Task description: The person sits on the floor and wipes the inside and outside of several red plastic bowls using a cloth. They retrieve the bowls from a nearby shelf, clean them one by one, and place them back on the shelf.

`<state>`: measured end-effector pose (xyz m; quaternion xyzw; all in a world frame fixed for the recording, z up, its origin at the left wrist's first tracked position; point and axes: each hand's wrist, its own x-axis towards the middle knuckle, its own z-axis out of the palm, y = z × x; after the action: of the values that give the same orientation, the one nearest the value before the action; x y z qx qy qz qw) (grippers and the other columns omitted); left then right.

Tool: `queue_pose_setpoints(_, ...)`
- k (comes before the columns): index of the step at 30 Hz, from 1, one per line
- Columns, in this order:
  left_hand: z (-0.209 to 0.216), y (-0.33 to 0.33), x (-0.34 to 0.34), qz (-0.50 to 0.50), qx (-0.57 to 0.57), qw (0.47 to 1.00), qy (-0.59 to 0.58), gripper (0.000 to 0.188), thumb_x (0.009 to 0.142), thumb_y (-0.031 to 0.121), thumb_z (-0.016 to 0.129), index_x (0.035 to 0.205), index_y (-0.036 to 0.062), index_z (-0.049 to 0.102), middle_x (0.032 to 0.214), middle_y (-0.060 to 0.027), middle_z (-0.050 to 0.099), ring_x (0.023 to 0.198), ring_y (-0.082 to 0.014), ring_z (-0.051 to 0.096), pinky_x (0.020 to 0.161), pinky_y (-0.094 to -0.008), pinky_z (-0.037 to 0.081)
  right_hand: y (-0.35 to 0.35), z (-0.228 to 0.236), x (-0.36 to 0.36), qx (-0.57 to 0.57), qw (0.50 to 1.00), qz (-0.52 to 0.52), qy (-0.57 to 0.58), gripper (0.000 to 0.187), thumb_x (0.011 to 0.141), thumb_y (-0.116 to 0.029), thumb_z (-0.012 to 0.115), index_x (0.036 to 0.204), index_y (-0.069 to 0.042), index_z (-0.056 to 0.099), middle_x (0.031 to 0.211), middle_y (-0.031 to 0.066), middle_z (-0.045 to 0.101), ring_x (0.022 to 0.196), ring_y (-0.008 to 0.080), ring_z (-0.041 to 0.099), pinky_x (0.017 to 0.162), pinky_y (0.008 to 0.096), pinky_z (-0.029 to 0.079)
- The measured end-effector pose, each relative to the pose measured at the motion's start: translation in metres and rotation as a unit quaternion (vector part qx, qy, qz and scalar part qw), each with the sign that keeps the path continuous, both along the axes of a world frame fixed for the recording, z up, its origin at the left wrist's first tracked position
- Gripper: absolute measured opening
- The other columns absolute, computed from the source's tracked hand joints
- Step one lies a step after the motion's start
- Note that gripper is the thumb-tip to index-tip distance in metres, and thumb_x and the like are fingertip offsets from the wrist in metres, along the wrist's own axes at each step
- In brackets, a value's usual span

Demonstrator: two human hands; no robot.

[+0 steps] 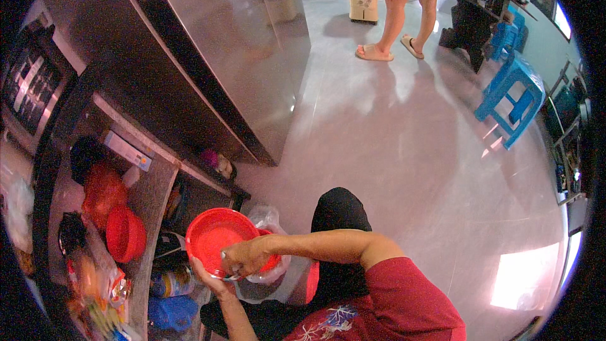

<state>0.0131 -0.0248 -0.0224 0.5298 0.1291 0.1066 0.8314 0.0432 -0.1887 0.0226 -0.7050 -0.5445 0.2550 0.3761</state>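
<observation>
A round red plastic basin point(221, 228) is tilted in front of me, its inside facing up. My left hand point(208, 278) is closed on its lower left rim, thumb on the near edge. Over the basin's lower right part is my right hand point(246, 256), fingers curled down at the rim. A small pale bit shows by these fingertips, too small to name. Partly hidden behind my right wrist stands a second red container point(270, 264). Clear plastic film point(265, 217) shows around it.
At left, an open cabinet holds a red bowl point(125, 233), a jar point(177, 281) and a blue bag point(173, 312). A large steel fridge point(246, 44) stands ahead. Another person point(407, 12) stands near an air cooler point(363, 0); a blue stool point(514, 91) is at right.
</observation>
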Motion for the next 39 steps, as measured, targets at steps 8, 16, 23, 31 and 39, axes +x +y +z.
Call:
queue_pose_setpoints(8, -0.012, -0.007, -0.017, -0.111, -0.132, 0.982, -0.077, 0.056, 0.087, 0.050, 0.043, 0.122, 0.0057, 0.044, 0.114, -0.0097, 0.053, 0.103, -0.0248, 0.052, 0.089, -0.0392, 0.041, 0.037, -0.034, -0.016, 0.279, 0.917, -0.270, -0.090, 0.035, 0.068, -0.013, 0.062, 0.101, -0.007, 0.049, 0.086, 0.0164, 0.048, 0.086, 0.0358, 0.051, 0.068, 0.0455, 0.041)
queue_pose_setpoints(16, 0.015, -0.002, -0.011, -0.032, 0.048, 0.998, -0.021, 0.057, 0.089, 0.044, 0.040, 0.132, 0.0073, 0.038, 0.130, -0.0123, 0.044, 0.116, -0.0310, 0.045, 0.096, -0.0430, 0.038, 0.006, -0.014, -0.009, 0.036, 0.994, -0.071, -0.074, 0.024, 0.069, -0.004, 0.059, 0.092, -0.005, 0.053, 0.094, 0.0189, 0.050, 0.091, 0.0368, 0.051, 0.074, 0.0447, 0.043)
queue_pose_setpoints(23, -0.001, -0.020, -0.029, -0.084, 0.154, 0.984, 0.007, 0.046, 0.087, 0.025, 0.053, 0.127, 0.0050, 0.041, 0.125, -0.0084, 0.045, 0.112, -0.0221, 0.046, 0.095, -0.0371, 0.038, -0.002, 0.014, -0.009, 0.282, 0.877, -0.277, -0.273, 0.030, 0.071, -0.008, 0.059, 0.101, -0.011, 0.055, 0.106, 0.0151, 0.046, 0.094, 0.0331, 0.049, 0.076, 0.0382, 0.046)
queue_pose_setpoints(31, 0.037, -0.032, -0.036, -0.156, 0.076, 0.984, -0.030, 0.058, 0.074, 0.011, 0.048, 0.130, 0.0021, 0.034, 0.128, -0.0159, 0.043, 0.116, -0.0293, 0.044, 0.097, -0.0421, 0.037, -0.020, 0.004, 0.010, 0.099, 0.768, -0.448, -0.446, 0.027, 0.075, -0.029, 0.057, 0.100, -0.020, 0.059, 0.100, 0.0086, 0.048, 0.090, 0.0257, 0.047, 0.065, 0.0373, 0.041)
queue_pose_setpoints(39, 0.050, -0.033, -0.042, -0.087, 0.112, 0.988, -0.054, 0.063, 0.075, 0.014, 0.049, 0.133, 0.0022, 0.030, 0.133, -0.0187, 0.037, 0.121, -0.0329, 0.039, 0.101, -0.0442, 0.032, -0.043, -0.001, 0.020, 0.048, 0.836, -0.536, -0.111, 0.035, 0.072, -0.017, 0.063, 0.105, -0.016, 0.056, 0.097, 0.0195, 0.050, 0.084, 0.0397, 0.057, 0.069, 0.0476, 0.049)
